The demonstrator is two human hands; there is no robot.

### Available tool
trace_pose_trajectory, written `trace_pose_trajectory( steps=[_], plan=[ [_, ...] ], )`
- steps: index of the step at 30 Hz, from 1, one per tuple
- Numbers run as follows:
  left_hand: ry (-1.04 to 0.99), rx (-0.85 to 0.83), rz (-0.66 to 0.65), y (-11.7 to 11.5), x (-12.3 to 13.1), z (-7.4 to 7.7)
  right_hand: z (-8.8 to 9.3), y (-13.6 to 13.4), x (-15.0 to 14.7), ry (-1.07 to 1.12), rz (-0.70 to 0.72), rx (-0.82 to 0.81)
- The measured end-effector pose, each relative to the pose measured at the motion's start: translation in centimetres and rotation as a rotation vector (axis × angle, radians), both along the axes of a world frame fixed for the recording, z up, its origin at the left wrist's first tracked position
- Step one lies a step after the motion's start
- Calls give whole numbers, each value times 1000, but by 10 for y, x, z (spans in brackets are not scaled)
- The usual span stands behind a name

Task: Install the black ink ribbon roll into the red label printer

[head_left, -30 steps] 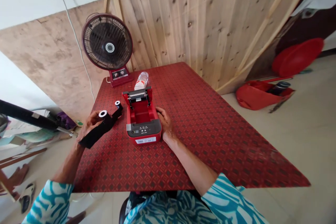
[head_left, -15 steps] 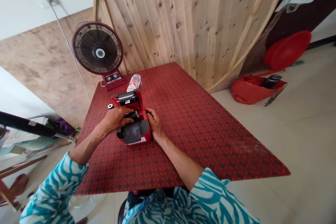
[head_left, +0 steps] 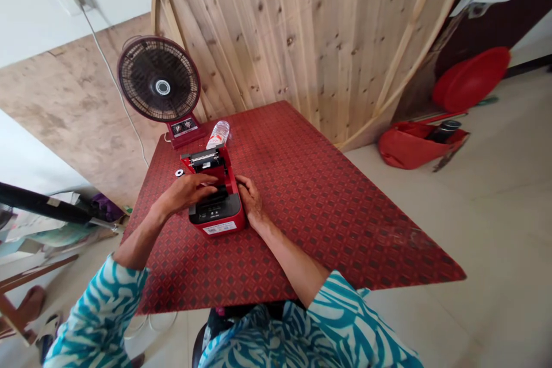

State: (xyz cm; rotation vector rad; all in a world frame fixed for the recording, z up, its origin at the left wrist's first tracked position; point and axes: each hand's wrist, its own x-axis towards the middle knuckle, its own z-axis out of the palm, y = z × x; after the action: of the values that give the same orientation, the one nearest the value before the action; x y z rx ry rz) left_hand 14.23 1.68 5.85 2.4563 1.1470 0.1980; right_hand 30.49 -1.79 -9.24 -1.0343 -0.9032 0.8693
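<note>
"Where's the red thermal printer (head_left: 217, 219)?"

"Twelve o'clock — my left hand (head_left: 186, 192) lies open over its bay, holding nothing; my right hand (head_left: 249, 194) grips its side; one hard push could tip it."

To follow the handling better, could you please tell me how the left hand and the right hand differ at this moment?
The left hand lies flat over the open compartment of the red printer, while the right hand curls round the printer's outer side wall. The left fingers stretch out; the right fingers bend. Both hands are bare.
</note>
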Motion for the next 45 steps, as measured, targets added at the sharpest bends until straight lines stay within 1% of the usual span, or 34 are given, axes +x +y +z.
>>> trace_pose_trajectory(
  steps=[1, 2, 3, 4, 6, 9, 11, 14, 17, 20, 25, 28, 30, 32, 34, 36, 38, 40, 42, 43, 45],
  plan=[
    [-45, 11, 37, -9, -8, 2, -1, 0, 0, 2, 3, -8],
    [-65, 15, 45, -18, -15, 3, -2, 1, 0, 4, 6, -16],
    [-77, 34, 24, -27, -21, 2, -3, 1, 0, 5, 10, -22],
    [-90, 69, -5, -34, -25, -1, -3, 1, 0, 8, 14, -25],
    [-136, 166, -58, -45, -26, -11, -4, 1, 1, 16, 24, -26],
    [-210, 297, -95, -48, -20, -29, -5, 0, 1, 30, 27, -29],
    [-233, 369, -92, -48, -14, -36, -4, -1, 1, 36, 20, -38],
    [-247, 464, -103, -52, -11, -39, -3, -1, 1, 35, 17, -51],
    [-263, 541, -141, -62, -13, -40, -2, -1, 2, 31, 9, -54],
    [-293, 623, -150, -71, -16, -44, -1, -1, 2, 43, 10, -59],
    [-341, 707, -175, -79, -19, -56, 0, -6, -1, 109, 43, -82],
    [-383, 772, -173, -79, -21, -67, 1, -2, 1, 170, 29, -103],
    [-407, 798, -171, -78, -22, -75, 7, 9, 6, 181, 5, -104],
    [-423, 810, -166, -78, -23, -82, 18, 26, 11, 136, -7, -88],
    [-431, 817, -147, -79, -25, -86, 32, 46, 14, 67, 24, -35],
    [-434, 825, -119, -80, -25, -89, 45, 62, 15, 50, 108, 1],
    [-437, 825, -95, -82, -25, -90, 53, 67, 16, 71, 125, -21],
    [-443, 820, -81, -83, -24, -91, 55, 60, 17, 58, 92, -17],
    [-450, 815, -72, -84, -23, -91, 53, 44, 19, -38, 50, 49],
    [-453, 813, -70, -84, -23, -92, 51, 34, 19, -99, 62, 62],
    [-454, 802, -68, -85, -22, -92, 47, 17, 20, -127, 54, 26]
  ],
)
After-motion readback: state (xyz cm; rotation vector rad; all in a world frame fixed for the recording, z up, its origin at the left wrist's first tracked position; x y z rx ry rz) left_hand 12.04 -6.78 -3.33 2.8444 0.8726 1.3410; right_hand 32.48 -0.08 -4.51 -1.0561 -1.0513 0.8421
